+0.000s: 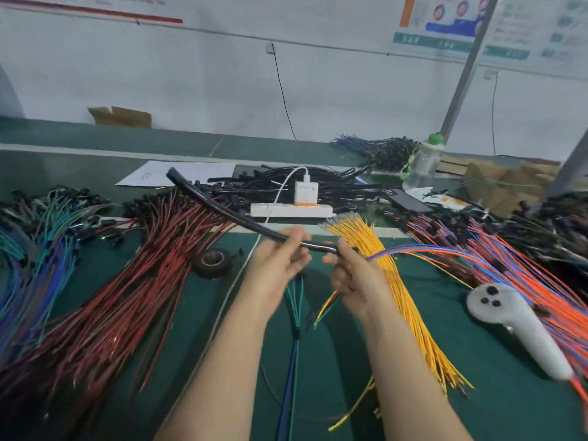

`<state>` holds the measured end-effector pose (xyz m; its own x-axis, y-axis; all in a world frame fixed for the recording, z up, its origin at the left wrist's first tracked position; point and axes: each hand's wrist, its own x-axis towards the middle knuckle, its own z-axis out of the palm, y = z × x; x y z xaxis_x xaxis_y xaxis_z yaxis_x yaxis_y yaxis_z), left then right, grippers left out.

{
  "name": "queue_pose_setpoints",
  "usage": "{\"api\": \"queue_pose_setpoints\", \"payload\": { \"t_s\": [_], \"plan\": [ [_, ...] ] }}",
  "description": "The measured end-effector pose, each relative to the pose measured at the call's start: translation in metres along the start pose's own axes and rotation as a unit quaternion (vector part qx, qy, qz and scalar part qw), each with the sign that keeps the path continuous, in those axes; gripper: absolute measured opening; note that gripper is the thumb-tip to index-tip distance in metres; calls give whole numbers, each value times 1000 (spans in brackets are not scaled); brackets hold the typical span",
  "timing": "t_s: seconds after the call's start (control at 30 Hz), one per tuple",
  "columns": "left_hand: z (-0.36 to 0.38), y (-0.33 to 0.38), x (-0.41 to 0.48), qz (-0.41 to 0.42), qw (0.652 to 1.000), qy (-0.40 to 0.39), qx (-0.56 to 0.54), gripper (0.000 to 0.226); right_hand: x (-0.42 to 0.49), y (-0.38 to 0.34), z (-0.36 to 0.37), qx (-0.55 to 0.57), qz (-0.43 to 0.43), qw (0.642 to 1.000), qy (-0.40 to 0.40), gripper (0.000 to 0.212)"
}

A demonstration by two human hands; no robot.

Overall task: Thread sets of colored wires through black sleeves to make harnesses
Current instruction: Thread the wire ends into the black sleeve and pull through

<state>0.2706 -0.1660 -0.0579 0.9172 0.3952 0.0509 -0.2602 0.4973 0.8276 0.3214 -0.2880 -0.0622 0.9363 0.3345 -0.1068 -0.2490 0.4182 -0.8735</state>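
A long black sleeve (219, 208) slants up to the left above the green table. My left hand (276, 262) pinches it near its lower right end. My right hand (353, 275) grips the sleeve's end together with a set of purple, blue and orange wires (423, 249) that arc off to the right. Green and blue wires (294, 300) hang below between my hands. A yellow wire bundle (381, 246) lies under my right hand. Whether the wires are inside the sleeve is hidden by my fingers.
Red-and-black wires (133, 275) and blue-green wires (35, 249) lie at left, orange-blue wires (509, 265) at right. A tape roll (212, 261), a white power strip (291, 211), a pile of black sleeves (318, 183), a bottle (423, 163) and a white controller (515, 319) lie around.
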Motion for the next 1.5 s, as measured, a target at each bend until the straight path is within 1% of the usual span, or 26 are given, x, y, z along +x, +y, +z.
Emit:
{"api": "queue_pose_setpoints", "payload": {
  "t_s": [0.03,0.1,0.23,0.27,0.33,0.4,0.5,0.57,0.63,0.7,0.8,0.87,0.97,1.07,1.13,1.2,1.27,1.37,1.43,1.5],
  "plan": [
    [2,-9,-1,-4,1000,-7,18,10,0,3,0,-9,14,1000,-4,23],
    [0,-19,0,-2,1000,13,20,14,0,5,-2,-15,19,1000,-1,19],
    [-13,-20,6,-24,996,68,-56,11,1,2,-11,-25,-24,999,-1,5],
    [-15,-20,6,-30,995,72,-69,12,1,2,-11,-37,-30,999,-3,5],
    [-15,-20,5,-42,993,63,-88,11,1,4,-10,-55,-37,998,-5,13],
    [-12,-22,2,-56,995,20,-79,8,1,6,-6,-45,-33,998,-6,21],
    [-2,-30,-4,-56,996,-62,-31,12,1,7,-2,1,3,1000,-17,27],
    [2,-31,-6,-39,996,-77,-13,13,0,5,-1,41,31,998,-22,30],
    [3,-30,-7,-16,997,-70,-3,11,-1,3,-1,76,47,996,-25,31],
    [3,-28,-7,2,999,-41,14,13,-2,-1,-2,114,40,993,-14,33],
    [1,-28,-5,25,999,14,42,20,-3,-11,-10,225,-7,974,-2,37],
    [1,-28,-3,20,999,18,47,20,-3,-20,-16,282,-44,958,1,38],
    [3,-32,-3,3,997,26,67,26,-6,-25,-22,294,-82,952,6,37],
    [4,-36,-4,17,983,36,177,26,-6,-25,-21,286,-101,953,14,37],
    [4,-36,-6,39,969,5,242,17,-5,-25,-20,286,-114,951,21,37],
    [4,-34,-10,43,956,-66,283,11,-3,-25,-20,301,-122,946,24,38],
    [4,-32,-14,20,945,-142,296,13,-2,-25,-23,325,-118,938,24,37],
    [7,-26,-19,-12,938,-219,269,26,-2,-25,-26,358,-102,928,15,35],
    [9,-23,-20,-28,941,-246,229,38,-2,-26,-25,384,-88,919,10,35],
    [9,-21,-20,-35,943,-261,206,41,-2,-26,-25,413,-78,907,1,37]
  ]
}}
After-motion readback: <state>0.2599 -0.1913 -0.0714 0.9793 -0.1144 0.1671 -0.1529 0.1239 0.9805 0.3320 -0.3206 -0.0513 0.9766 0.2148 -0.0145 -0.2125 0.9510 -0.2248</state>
